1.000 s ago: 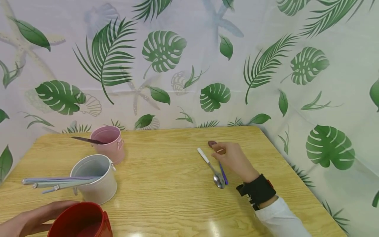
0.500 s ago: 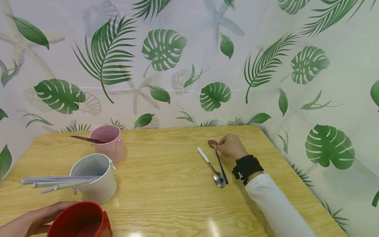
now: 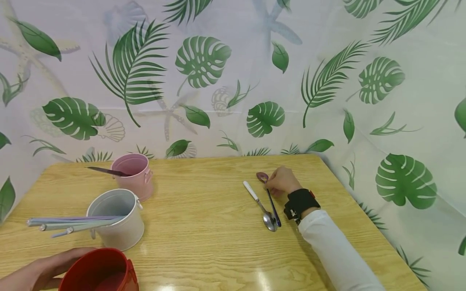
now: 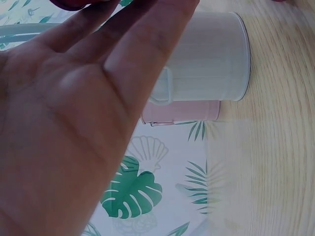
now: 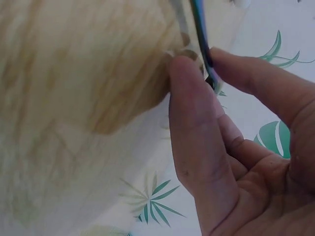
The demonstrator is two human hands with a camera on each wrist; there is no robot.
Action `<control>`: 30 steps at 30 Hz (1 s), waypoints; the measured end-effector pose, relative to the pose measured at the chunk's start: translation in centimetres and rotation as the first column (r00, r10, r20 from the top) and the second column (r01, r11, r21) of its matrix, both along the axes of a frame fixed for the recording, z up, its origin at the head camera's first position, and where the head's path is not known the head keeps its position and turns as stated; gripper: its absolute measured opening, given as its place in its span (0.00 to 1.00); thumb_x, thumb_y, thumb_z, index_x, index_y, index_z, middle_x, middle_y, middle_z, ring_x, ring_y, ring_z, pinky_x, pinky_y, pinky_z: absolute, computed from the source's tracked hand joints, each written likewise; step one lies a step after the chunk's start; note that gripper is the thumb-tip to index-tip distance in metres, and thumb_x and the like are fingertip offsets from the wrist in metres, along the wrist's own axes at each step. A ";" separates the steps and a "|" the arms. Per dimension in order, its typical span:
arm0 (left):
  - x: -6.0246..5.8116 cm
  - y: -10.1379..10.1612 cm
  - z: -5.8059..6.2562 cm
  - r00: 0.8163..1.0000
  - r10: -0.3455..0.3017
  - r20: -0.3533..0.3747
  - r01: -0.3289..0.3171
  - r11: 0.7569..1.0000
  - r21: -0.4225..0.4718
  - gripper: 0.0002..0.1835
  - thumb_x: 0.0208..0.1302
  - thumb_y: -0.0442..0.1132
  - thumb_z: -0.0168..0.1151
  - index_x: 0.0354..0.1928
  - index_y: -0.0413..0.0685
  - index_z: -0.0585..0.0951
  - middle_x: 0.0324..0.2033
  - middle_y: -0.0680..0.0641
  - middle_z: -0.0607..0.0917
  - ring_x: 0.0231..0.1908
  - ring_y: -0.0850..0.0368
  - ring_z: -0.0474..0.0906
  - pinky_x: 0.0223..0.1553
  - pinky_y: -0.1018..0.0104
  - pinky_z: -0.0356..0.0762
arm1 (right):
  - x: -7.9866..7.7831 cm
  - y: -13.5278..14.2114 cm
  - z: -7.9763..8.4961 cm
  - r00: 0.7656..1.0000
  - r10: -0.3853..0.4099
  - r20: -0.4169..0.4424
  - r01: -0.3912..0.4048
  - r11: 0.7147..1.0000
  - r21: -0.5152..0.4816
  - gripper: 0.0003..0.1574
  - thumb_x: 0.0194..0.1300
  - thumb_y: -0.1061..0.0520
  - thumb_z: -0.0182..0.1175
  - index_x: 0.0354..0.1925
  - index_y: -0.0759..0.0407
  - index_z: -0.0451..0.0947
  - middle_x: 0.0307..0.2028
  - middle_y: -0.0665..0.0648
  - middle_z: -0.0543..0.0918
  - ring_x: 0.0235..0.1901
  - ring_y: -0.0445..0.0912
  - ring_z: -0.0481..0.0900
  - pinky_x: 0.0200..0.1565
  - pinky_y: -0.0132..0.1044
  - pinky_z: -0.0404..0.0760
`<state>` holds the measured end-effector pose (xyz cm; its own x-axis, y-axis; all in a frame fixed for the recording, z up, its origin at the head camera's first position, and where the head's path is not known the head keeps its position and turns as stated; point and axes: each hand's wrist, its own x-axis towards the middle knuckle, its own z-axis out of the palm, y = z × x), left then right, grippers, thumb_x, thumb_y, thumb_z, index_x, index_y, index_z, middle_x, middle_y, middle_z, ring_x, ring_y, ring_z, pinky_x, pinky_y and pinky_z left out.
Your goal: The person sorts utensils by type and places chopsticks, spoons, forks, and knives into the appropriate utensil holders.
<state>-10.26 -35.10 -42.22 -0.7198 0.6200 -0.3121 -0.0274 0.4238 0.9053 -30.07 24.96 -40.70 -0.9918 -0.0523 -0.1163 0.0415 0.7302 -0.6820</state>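
My right hand (image 3: 283,180) pinches a long purple spoon (image 3: 272,204) close to its bowl, between thumb and finger. In the right wrist view its shiny, iridescent handle (image 5: 200,29) passes between the fingertips. The spoon lies on the wooden table, bowl toward the wall. Beside it rests a metal spoon (image 3: 268,221) with a white handle, its bowl near the purple spoon's handle end. At the front left, my left hand (image 3: 54,264) holds the side of a red bucket (image 3: 132,279). Only a sliver of that bucket shows in the left wrist view, by the fingers.
A white bucket (image 3: 125,232) stands behind the red one, with several pale purple, green and blue sticks (image 3: 78,221) jutting left over its rim. Farther back, a pink bucket (image 3: 142,188) holds a dark knife (image 3: 105,171). A leaf-patterned cloth (image 3: 218,133) hangs behind the table (image 3: 196,226).
My right hand has moved down and slightly away from me onto the purple spoon and now pinches it by the bowl. The left hand and the buckets have stayed put.
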 end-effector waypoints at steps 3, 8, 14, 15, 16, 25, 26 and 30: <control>0.0 0.0 0.1 1.000 0.000 0.004 0.000 1.000 -0.001 0.48 0.63 0.33 0.72 0.80 0.46 0.55 0.73 0.27 0.63 0.64 0.28 0.71 0.49 0.55 0.86 | -0.3 0.0 -0.1 1.000 -0.002 0.014 0.002 1.000 -0.014 0.08 0.60 0.66 0.68 0.32 0.74 0.85 0.21 0.64 0.86 0.19 0.50 0.86 0.27 0.42 0.87; 0.2 0.0 0.2 1.000 -0.008 0.024 0.007 1.000 0.021 0.47 0.64 0.31 0.70 0.79 0.42 0.54 0.72 0.29 0.65 0.62 0.35 0.75 0.48 0.54 0.86 | -0.6 0.2 -0.4 1.000 -0.003 0.019 0.003 1.000 -0.021 0.07 0.60 0.66 0.67 0.32 0.73 0.85 0.19 0.62 0.86 0.17 0.50 0.86 0.26 0.42 0.87; 0.1 -0.1 0.2 1.000 -0.016 0.024 0.015 0.999 0.035 0.46 0.64 0.31 0.69 0.79 0.45 0.55 0.72 0.37 0.68 0.62 0.48 0.77 0.49 0.54 0.86 | -0.5 0.4 -0.3 1.000 0.000 0.016 0.000 1.000 0.002 0.08 0.60 0.64 0.66 0.32 0.72 0.86 0.20 0.62 0.86 0.17 0.49 0.85 0.26 0.40 0.86; 0.1 0.0 0.2 1.000 -0.016 0.015 0.015 0.999 0.030 0.46 0.64 0.32 0.69 0.79 0.46 0.55 0.72 0.35 0.67 0.62 0.46 0.76 0.49 0.54 0.86 | -0.5 0.4 -0.2 1.000 0.000 0.016 0.000 1.000 0.011 0.08 0.60 0.64 0.66 0.33 0.72 0.86 0.20 0.62 0.86 0.17 0.48 0.85 0.26 0.39 0.86; 0.1 0.0 0.1 1.000 -0.014 0.018 0.014 1.000 0.027 0.46 0.64 0.32 0.70 0.79 0.48 0.55 0.72 0.34 0.67 0.63 0.46 0.76 0.49 0.54 0.86 | -0.4 0.5 -0.1 1.000 0.000 0.017 0.000 1.000 0.015 0.09 0.61 0.64 0.66 0.33 0.72 0.86 0.21 0.62 0.86 0.17 0.49 0.85 0.26 0.40 0.86; 0.0 -0.1 0.0 1.000 -0.001 0.010 0.001 1.000 -0.008 0.49 0.61 0.34 0.72 0.80 0.52 0.56 0.74 0.28 0.62 0.65 0.38 0.74 0.49 0.53 0.86 | -0.6 0.5 0.5 1.000 -0.029 0.005 0.029 0.994 0.108 0.19 0.67 0.53 0.66 0.27 0.68 0.86 0.16 0.57 0.84 0.16 0.45 0.82 0.25 0.35 0.80; 0.0 -0.1 0.0 1.000 0.001 0.015 -0.001 1.000 -0.007 0.49 0.61 0.34 0.72 0.80 0.51 0.56 0.74 0.28 0.62 0.65 0.38 0.74 0.49 0.53 0.86 | -0.6 0.5 0.6 1.000 -0.031 0.003 0.031 0.993 0.115 0.21 0.68 0.51 0.66 0.26 0.67 0.86 0.16 0.57 0.84 0.16 0.45 0.82 0.24 0.35 0.79; 0.1 0.0 0.1 0.999 0.000 0.035 0.000 1.000 0.001 0.48 0.62 0.33 0.71 0.80 0.51 0.55 0.74 0.28 0.62 0.65 0.32 0.72 0.49 0.52 0.86 | -0.4 0.6 1.1 0.999 -0.021 -0.046 0.026 0.994 0.103 0.21 0.69 0.52 0.67 0.27 0.67 0.86 0.17 0.57 0.84 0.18 0.48 0.83 0.27 0.39 0.83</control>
<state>-10.21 -35.09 -42.10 -0.7086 0.6202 -0.3365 -0.0596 0.4226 0.9044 -30.43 25.54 -39.56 -0.9970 -0.0188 -0.0756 0.0308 0.7963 -0.6042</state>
